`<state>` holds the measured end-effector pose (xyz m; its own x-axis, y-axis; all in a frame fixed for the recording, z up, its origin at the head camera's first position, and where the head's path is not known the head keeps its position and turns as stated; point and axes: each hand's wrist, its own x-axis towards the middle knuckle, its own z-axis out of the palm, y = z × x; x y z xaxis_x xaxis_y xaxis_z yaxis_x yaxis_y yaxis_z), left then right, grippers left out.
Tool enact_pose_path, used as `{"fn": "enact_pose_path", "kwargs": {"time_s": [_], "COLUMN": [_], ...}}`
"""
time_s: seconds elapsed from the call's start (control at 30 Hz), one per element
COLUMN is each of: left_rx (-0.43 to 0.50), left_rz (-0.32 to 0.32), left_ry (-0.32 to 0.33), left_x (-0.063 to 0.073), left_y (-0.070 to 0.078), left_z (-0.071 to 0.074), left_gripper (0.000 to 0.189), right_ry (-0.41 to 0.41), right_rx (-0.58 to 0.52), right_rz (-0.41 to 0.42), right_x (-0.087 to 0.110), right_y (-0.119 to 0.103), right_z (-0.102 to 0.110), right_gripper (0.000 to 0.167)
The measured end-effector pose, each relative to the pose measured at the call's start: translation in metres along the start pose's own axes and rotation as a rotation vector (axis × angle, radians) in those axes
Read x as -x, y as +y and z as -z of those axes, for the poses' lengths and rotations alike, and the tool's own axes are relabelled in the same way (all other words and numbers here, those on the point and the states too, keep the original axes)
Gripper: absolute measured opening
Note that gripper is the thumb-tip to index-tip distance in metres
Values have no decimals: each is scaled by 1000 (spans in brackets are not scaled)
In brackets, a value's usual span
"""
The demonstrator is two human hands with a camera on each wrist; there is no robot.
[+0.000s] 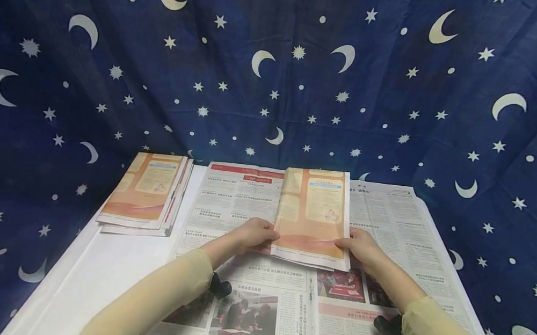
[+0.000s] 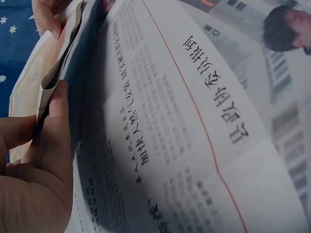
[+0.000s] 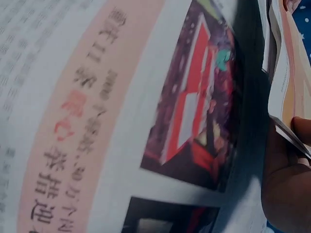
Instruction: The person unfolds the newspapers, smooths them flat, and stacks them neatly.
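Note:
Both hands hold a folded newspaper [image 1: 312, 215] with an orange printed face, over a newspaper sheet spread on the table. My left hand [image 1: 256, 235] pinches its left edge near the lower corner, thumb on top. On the opposite edge, my right hand [image 1: 363, 246] pinches it the same way. The left wrist view shows thumb and fingers of the left hand [image 2: 41, 160] around the folded edge. In the right wrist view the right hand [image 3: 291, 170] grips the layered corner, partly cut off by the frame.
An open newspaper sheet [image 1: 258, 274] covers the middle and right of the white table [image 1: 127, 272]. At the back left lies a stack of folded newspapers [image 1: 145, 188] with the same orange face. A dark blue curtain [image 1: 276, 82] with moons and stars hangs behind.

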<state>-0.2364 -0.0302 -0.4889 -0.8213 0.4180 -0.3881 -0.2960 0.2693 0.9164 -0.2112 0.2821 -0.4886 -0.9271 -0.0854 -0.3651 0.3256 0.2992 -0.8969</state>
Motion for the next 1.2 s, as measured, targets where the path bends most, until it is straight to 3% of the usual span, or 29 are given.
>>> {"fn": "enact_pose_path", "kwargs": {"time_s": [0.13, 0.4, 0.6, 0.77, 1.0, 1.2], "left_rx": [-58, -145, -214, -255, -285, -426], "left_rz": [-21, -4, 8, 30, 23, -43], "left_ry": [19, 39, 66, 79, 100, 105], "left_x": [-5, -7, -7, -8, -7, -5], "left_y": [-1, -1, -2, -3, -4, -4], "left_z": [-7, -16, -18, -18, -17, -14], "left_gripper": [19, 21, 25, 17, 46, 63], "right_ry": [25, 48, 52, 71, 94, 125], "right_rx": [11, 57, 74, 104, 162, 229], "right_rz": [-19, -72, -60, -47, -47, -30], "right_x": [-2, -3, -4, -3, -3, 0], "right_y": [6, 11, 13, 15, 15, 14], "right_z": [4, 8, 6, 4, 4, 5], "right_gripper": [55, 57, 53, 52, 54, 56]}}
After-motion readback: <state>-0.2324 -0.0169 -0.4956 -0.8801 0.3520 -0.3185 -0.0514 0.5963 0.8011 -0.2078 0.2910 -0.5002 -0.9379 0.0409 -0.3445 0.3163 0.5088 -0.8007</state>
